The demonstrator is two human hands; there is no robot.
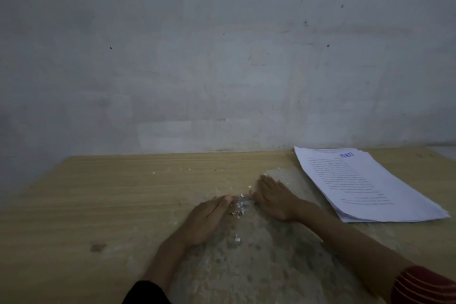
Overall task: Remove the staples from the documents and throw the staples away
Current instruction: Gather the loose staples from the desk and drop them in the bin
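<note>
Black sleeve (pixel 145 294) lowest; left hand (pixel 207 219) and right hand (pixel 274 200), fingers straight and together (holding nothing), flank scrap pile (pixel 240 207); document stack (pixel 365 185) at right.

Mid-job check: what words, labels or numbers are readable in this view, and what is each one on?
"LUNAS": blue heading, upside down to the camera, on the top sheet of the paper stack; blurred, so this reading is uncertain.
Printed body lines on that sheet: too small and blurred to read.
Table, wall and small scraps: no text visible.
</note>
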